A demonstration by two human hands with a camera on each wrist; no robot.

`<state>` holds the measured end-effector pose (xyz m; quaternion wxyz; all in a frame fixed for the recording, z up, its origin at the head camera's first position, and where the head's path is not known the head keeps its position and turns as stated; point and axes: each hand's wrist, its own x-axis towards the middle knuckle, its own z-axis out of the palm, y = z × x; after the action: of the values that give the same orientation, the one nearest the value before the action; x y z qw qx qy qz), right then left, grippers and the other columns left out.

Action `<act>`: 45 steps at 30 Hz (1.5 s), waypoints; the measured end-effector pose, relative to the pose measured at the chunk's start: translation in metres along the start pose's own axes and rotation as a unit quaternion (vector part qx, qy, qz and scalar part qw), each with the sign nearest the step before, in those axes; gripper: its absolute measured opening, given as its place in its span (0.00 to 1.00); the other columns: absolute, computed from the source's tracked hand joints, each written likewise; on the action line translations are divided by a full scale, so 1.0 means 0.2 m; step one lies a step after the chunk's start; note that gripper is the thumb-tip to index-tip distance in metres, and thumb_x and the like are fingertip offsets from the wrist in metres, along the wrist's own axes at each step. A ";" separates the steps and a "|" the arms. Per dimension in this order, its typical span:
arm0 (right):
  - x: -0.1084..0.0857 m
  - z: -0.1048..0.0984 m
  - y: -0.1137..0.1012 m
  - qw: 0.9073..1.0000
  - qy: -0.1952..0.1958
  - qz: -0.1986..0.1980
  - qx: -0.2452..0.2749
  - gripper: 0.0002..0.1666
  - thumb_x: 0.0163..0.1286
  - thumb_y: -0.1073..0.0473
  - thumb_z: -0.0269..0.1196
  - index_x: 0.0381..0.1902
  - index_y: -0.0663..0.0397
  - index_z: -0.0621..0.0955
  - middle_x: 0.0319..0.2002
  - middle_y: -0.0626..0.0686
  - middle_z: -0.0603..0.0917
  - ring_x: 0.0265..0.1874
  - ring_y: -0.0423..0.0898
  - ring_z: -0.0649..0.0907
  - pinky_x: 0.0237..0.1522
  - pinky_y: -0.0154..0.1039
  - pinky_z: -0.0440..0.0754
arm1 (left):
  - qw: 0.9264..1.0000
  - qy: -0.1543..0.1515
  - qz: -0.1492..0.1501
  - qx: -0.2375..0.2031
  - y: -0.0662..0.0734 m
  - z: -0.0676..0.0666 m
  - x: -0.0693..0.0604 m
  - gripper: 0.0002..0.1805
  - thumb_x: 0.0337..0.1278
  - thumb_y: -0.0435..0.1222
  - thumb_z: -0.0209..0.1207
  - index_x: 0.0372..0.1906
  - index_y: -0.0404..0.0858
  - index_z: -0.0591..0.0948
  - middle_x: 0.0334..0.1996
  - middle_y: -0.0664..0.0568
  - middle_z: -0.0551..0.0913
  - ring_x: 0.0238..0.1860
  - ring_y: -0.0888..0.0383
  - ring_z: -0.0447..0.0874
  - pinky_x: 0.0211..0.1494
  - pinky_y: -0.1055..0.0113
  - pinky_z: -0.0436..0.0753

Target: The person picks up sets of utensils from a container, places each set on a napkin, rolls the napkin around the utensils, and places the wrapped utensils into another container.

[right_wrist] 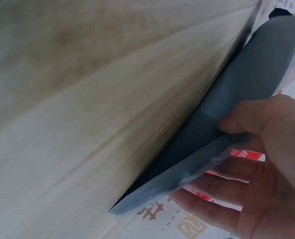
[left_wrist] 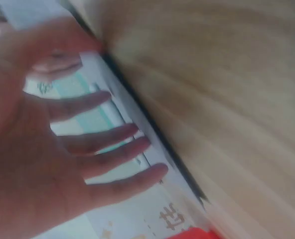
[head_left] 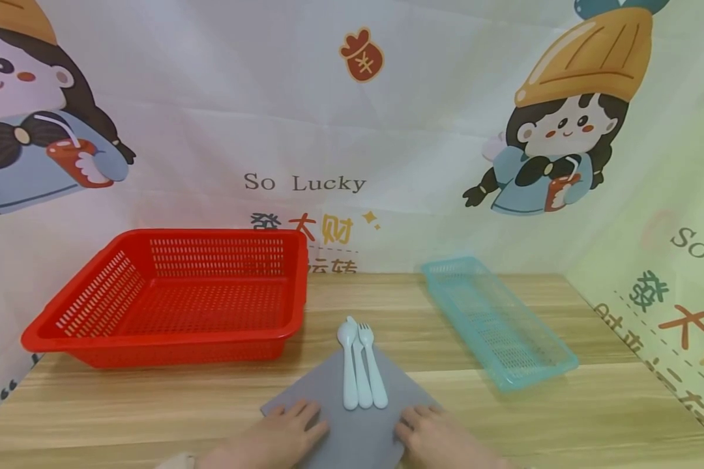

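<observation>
Grey cloth, near centre; three-piece pale cutlery set on it. Left hand: fingers extended, at cloth's left side. Right hand: pinching its right edge.

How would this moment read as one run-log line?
left grip: at grey mat; right grip: pinches grey mat; utensils: on grey mat; red basket: left; blue basket: right

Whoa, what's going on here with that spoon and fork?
A person has both hands on a gray cloth. Their left hand rests on one side of the cloth, and their right hand pinches its edge on the other. The spoon, the fork and another piece between them lie together at its far corner. A red basket stands on the left, and a blue basket on the right.
</observation>
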<state>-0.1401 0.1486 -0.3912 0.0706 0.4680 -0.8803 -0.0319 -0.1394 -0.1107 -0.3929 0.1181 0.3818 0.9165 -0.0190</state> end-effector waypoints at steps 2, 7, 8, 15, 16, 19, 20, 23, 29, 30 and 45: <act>0.00 0.00 0.01 1.000 0.025 -0.003 0.003 0.18 0.56 0.43 0.58 0.23 0.52 0.79 0.22 0.43 0.75 0.24 0.35 0.74 0.26 0.29 0.72 | 1.000 -0.009 0.003 -0.027 -0.01 -0.01 -0.01 0.38 0.45 0.62 0.53 0.57 0.42 0.69 0.57 0.43 0.68 0.56 0.46 0.67 0.50 0.49 0.73; -0.02 0.00 0.03 0.998 0.056 0.006 0.009 0.04 0.49 0.61 0.61 0.19 0.50 0.76 0.18 0.40 0.71 0.20 0.33 0.71 0.24 0.29 0.69 | 0.999 0.000 0.002 -0.045 -0.03 -0.01 -0.02 0.35 0.45 0.57 0.57 0.57 0.40 0.71 0.57 0.42 0.68 0.55 0.46 0.68 0.51 0.50 0.73; -0.02 0.00 0.04 0.998 0.051 0.013 0.017 0.04 0.50 0.61 0.61 0.20 0.50 0.76 0.18 0.40 0.71 0.20 0.33 0.71 0.24 0.29 0.69 | 0.999 0.009 0.001 -0.038 -0.03 -0.02 -0.02 0.33 0.45 0.54 0.59 0.55 0.38 0.72 0.55 0.42 0.70 0.55 0.46 0.69 0.50 0.51 0.73; -0.02 -0.01 0.06 0.995 0.016 0.057 0.078 0.01 0.53 0.63 0.61 0.25 0.52 0.79 0.22 0.42 0.75 0.21 0.33 0.73 0.24 0.27 0.70 | 0.990 0.128 0.028 -0.046 -0.05 -0.02 -0.02 0.09 0.44 0.30 0.60 0.36 0.39 0.82 0.32 0.54 0.80 0.33 0.63 0.76 0.37 0.70 0.78; -0.02 -0.01 0.06 0.995 0.019 0.057 0.082 0.01 0.53 0.64 0.61 0.26 0.52 0.80 0.23 0.42 0.76 0.21 0.33 0.73 0.24 0.27 0.71 | 0.987 0.144 0.031 -0.058 -0.05 -0.03 -0.02 0.07 0.44 0.29 0.59 0.32 0.40 0.83 0.28 0.57 0.79 0.28 0.66 0.74 0.33 0.73 0.77; -0.02 0.00 0.06 0.994 0.028 0.050 0.095 0.03 0.53 0.65 0.61 0.27 0.53 0.80 0.24 0.42 0.77 0.23 0.32 0.75 0.25 0.25 0.72 | 0.978 0.161 0.019 -0.128 -0.07 -0.03 -0.02 0.08 0.49 0.29 0.55 0.31 0.42 0.83 0.26 0.63 0.80 0.25 0.72 0.71 0.30 0.77 0.76; -0.03 0.00 0.07 0.993 0.032 0.050 0.107 0.03 0.53 0.65 0.60 0.26 0.53 0.80 0.24 0.43 0.78 0.23 0.32 0.75 0.26 0.24 0.73 | 0.974 0.167 0.014 -0.149 -0.08 -0.03 -0.02 0.09 0.49 0.29 0.55 0.30 0.42 0.83 0.26 0.63 0.80 0.25 0.72 0.71 0.30 0.76 0.75; -0.03 -0.01 0.08 0.986 0.039 0.062 0.149 0.04 0.55 0.67 0.59 0.25 0.54 0.80 0.22 0.42 0.79 0.22 0.31 0.75 0.25 0.23 0.73 | 0.965 0.193 0.009 -0.176 -0.11 -0.02 -0.02 0.08 0.48 0.28 0.54 0.28 0.42 0.82 0.27 0.61 0.81 0.25 0.72 0.72 0.29 0.75 0.76; -0.01 -0.01 0.14 0.966 0.042 0.092 0.240 0.10 0.58 0.68 0.57 0.18 0.54 0.75 0.12 0.39 0.68 0.12 0.28 0.64 0.16 0.22 0.67 | 0.954 0.231 0.014 -0.189 -0.17 -0.02 0.00 0.07 0.45 0.29 0.59 0.19 0.41 0.76 0.16 0.62 0.73 0.19 0.71 0.65 0.22 0.75 0.69; -0.01 -0.01 0.16 0.960 0.040 0.100 0.258 0.12 0.59 0.67 0.56 0.17 0.54 0.73 0.11 0.39 0.65 0.11 0.28 0.63 0.14 0.21 0.66 | 0.951 0.236 0.012 -0.200 -0.18 -0.02 0.00 0.08 0.46 0.29 0.59 0.18 0.41 0.75 0.15 0.62 0.71 0.19 0.71 0.63 0.21 0.75 0.68; 0.08 0.01 0.26 0.920 0.042 0.215 0.325 0.18 0.60 0.66 0.56 0.11 0.56 0.70 0.11 0.41 0.59 0.12 0.33 0.60 0.14 0.28 0.60 | 0.927 0.254 -0.081 -0.265 -0.23 -0.04 0.10 0.08 0.47 0.27 0.59 0.18 0.39 0.77 0.14 0.58 0.74 0.17 0.67 0.65 0.20 0.74 0.67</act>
<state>-0.1911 0.1647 -0.3854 -0.0434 0.2651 -0.9179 0.2920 -0.1870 -0.1282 -0.3928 -0.0240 0.2527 0.9154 0.3125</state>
